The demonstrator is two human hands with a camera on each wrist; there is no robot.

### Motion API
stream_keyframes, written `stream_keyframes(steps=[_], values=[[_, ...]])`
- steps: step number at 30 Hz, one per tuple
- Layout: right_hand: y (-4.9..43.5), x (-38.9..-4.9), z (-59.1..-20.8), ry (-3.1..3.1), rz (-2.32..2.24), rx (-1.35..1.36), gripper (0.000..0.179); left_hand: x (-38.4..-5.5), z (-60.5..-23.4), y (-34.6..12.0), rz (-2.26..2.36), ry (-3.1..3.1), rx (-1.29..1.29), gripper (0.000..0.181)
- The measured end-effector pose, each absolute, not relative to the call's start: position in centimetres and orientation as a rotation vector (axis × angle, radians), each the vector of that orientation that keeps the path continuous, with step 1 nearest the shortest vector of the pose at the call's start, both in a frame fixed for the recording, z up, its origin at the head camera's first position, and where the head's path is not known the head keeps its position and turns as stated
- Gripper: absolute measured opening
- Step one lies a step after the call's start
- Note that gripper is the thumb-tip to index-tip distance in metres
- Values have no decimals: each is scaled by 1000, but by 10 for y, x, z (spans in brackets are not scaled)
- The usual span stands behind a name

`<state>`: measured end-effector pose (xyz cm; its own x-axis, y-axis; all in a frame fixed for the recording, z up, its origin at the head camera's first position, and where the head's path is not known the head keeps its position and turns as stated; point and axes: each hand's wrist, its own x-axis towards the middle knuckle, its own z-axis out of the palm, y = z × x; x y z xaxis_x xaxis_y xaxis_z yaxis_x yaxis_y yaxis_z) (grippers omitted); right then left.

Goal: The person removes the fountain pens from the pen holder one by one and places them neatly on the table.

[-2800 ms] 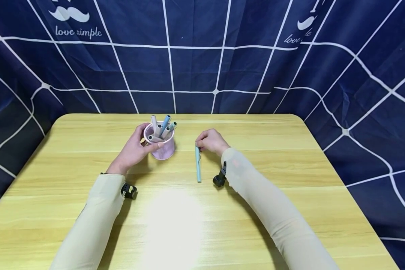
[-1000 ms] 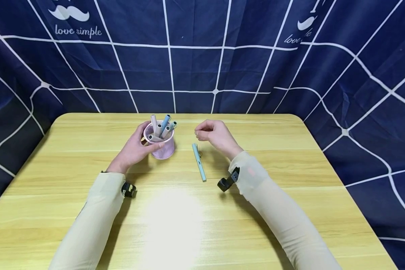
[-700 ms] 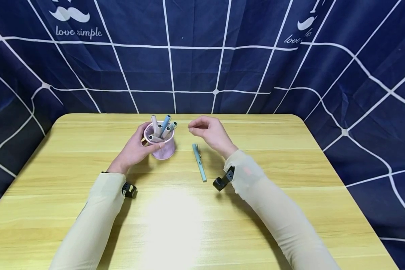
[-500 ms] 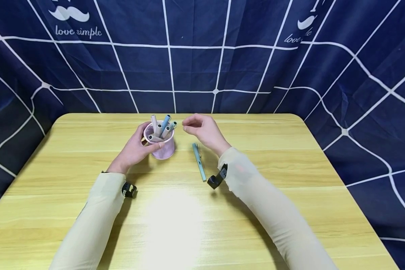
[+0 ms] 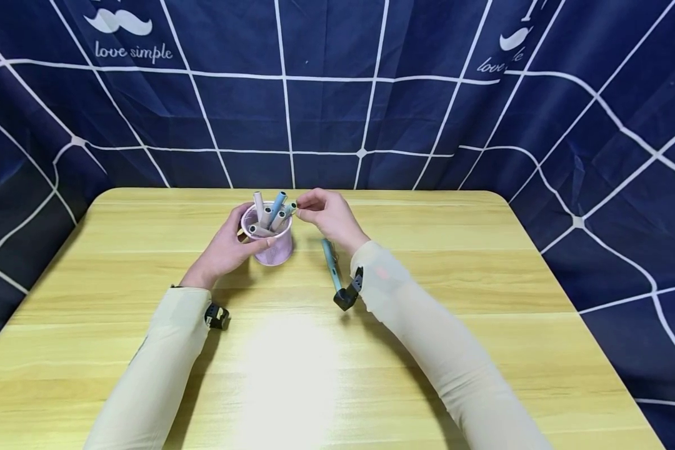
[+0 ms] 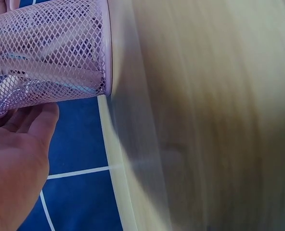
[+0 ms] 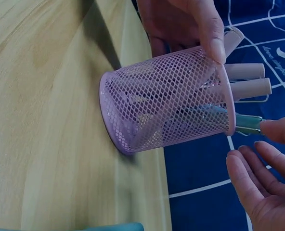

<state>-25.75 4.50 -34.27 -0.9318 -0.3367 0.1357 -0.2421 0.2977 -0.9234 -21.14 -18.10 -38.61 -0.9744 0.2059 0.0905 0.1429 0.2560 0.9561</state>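
Observation:
My left hand (image 5: 223, 253) holds a pink mesh pen holder (image 7: 166, 98), thumb over its rim and fingers around the far side. The holder stands upright on the table with several pens in it: pale pink ones (image 7: 251, 89), a blue one (image 5: 278, 201) and a teal one (image 7: 248, 123). At the rim's right side is my right hand (image 5: 334, 219). In the right wrist view its thumb is at the teal pen's end, while the other fingers are spread below, apart from the pen. Another teal pen (image 5: 330, 259) lies on the table, partly hidden by the right wrist camera.
The wooden table (image 5: 292, 387) has a bright glare patch near its front middle. Dark blue curtain (image 5: 326, 112) with white lines hangs behind the table and along both sides. Black cameras (image 5: 217, 317) are strapped to both wrists.
My right hand has let go of the teal pen, which lies slightly turned on the table. The hand has moved left to the pen holder's rim. The left hand keeps its hold.

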Motion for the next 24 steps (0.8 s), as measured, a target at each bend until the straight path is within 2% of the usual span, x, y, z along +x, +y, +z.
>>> stream_keyframes(steps=[24], values=[[36, -261, -346, 2491, -1752, -521, 16, -212, -389, -178, 1814, 2493, 352, 83]])
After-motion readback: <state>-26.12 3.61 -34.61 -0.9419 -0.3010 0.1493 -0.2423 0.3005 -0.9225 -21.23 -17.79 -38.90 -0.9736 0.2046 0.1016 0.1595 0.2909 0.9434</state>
